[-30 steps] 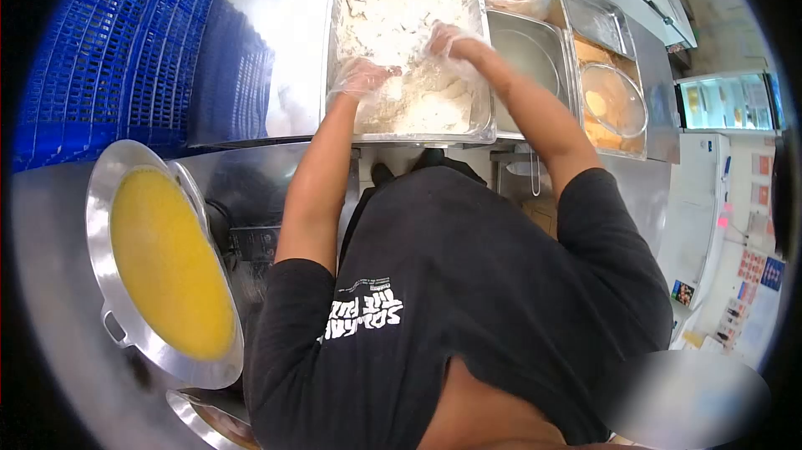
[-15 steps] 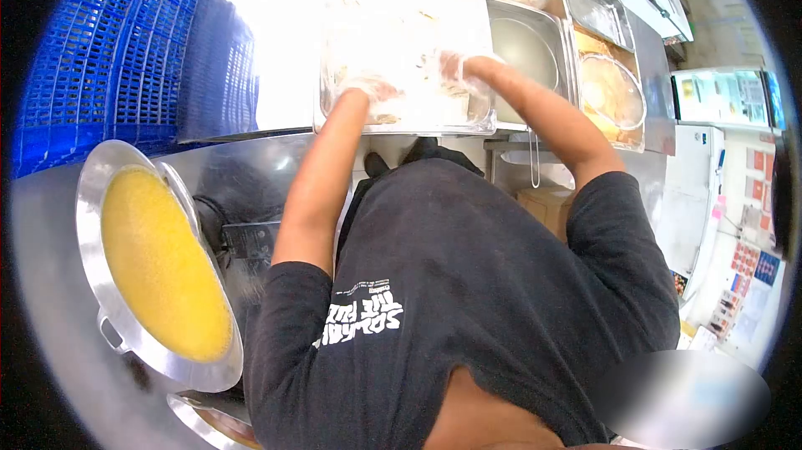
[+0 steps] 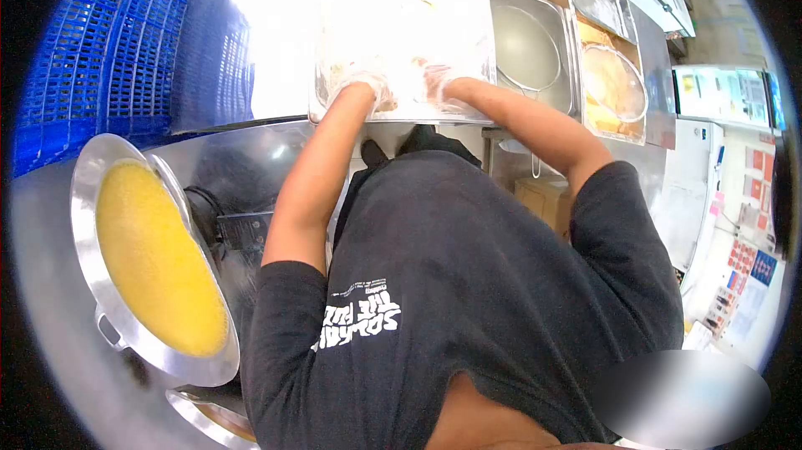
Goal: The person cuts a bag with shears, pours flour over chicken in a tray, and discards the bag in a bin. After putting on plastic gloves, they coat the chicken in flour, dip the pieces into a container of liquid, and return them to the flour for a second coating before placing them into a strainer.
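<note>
Two hands: both wear clear, thin gloves [image 3: 455, 96]; they sit side by side, a little apart, inside the edge of the tray nearest the person.
Left hand: the left hand [image 3: 368, 92] reaches down at the tray's left corner, touching the white floury mass [image 3: 401, 15]; glare swallows the fingertips, so from where I stand I cannot tell how far open it is.
Right hand: the right hand [image 3: 441, 86] dips into the same whiteness, its wrist bent inward; whether its fingers are spread or closed on anything, I cannot tell.
Floury mass: under both hands and stretching ahead of them, very bright, within the metal tray [image 3: 320, 99].
Right of the right hand: a steel container [image 3: 575, 66] just beside the tray, and past it a shallow pan [image 3: 638, 134] with a round strainer [image 3: 615, 82] in it.
Left of the left hand: bright metal tabletop [image 3: 280, 49], then blue crates [image 3: 109, 40].
Behind the left hand, out past the elbow: a wide metal bowl [image 3: 88, 208] of yellow liquid [image 3: 159, 258].
</note>
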Available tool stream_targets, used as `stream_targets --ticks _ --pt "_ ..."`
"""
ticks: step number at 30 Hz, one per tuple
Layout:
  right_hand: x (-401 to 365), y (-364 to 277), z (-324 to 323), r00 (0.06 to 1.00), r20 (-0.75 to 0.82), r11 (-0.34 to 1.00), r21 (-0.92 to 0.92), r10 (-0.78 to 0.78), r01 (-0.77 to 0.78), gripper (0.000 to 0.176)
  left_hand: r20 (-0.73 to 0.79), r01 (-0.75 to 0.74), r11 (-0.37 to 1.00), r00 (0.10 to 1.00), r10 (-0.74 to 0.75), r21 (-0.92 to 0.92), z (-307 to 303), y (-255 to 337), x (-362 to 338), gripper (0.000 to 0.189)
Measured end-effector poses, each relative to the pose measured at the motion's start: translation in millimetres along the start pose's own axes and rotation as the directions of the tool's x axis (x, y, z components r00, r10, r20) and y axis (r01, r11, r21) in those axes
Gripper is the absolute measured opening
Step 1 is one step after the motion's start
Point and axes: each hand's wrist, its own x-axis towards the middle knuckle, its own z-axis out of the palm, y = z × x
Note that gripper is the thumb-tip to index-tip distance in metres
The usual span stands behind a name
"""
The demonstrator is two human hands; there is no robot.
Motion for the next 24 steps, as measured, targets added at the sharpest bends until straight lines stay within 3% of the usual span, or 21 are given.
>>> stream_targets --ticks 1,3,5,7,15,17,19,21,22,24 --pt "15.1 11.5 24.3 0.998 0.068 0.999 -0.05 0.004 0.0 0.03 0.049 0.081 0.997 0.996 -0.08 -0.01 -0.8 3.8 0.1 0.031" --pt "23.0 18.5 22.6 0.995 0.101 1.0 0.023 0.015 -0.017 0.042 0.061 -0.051 0.982 0.996 0.064 -0.184 25.1 -18.7 11.9 0.034" --pt "10.5 14.7 -28.5 0.966 0.256 0.995 0.099 -0.033 0.007 0.038 0.051 -0.178 0.923 0.977 0.208 -0.342 71.4 -61.8 32.4 0.038" --pt "-5.8 4.0 -54.4 0.939 0.328 0.988 0.146 -0.1 0.054 0.035 0.037 -0.23 0.886 0.963 0.266 -0.402 73.6 -78.2 34.1 0.034" --pt "32.6 -14.7 -1.1 0.923 0.361 0.989 0.003 -0.137 0.146 0.028 -0.158 -0.465 0.876 0.882 0.445 -0.128 104.8 -106.8 81.2 0.022" --pt "30.1 -7.0 -23.5 0.906 0.398 0.987 -0.011 -0.145 0.163 0.026 -0.28 -0.56 0.827 0.788 0.548 0.044 123.1 -127.9 94.6 0.019" --pt "31.2 -11.0 -38.8 0.872 0.473 0.982 -0.069 -0.124 0.177 0.025 -0.413 -0.606 0.755 0.639 0.649 0.251 136.9 -146.0 110.6 0.018" --pt "27.3 -28.0 -40.9 0.813 0.579 0.97 -0.155 -0.063 0.186 0.025 -0.359 -0.535 0.828 0.749 0.557 0.167 129.0 -133.2 113.0 0.018" --pt "13.8 -35.9 -49.0 0.884 0.464 0.981 -0.142 -0.054 0.134 0.026 -0.328 -0.511 0.848 0.783 0.528 0.143 124.6 -128.2 113.5 0.018" --pt "10.8 -32.8 -42.9 0.927 0.356 0.992 -0.007 -0.117 0.128 0.019 -0.26 -0.506 0.852 0.811 0.523 0.134 118.1 -122.1 115.3 0.019"
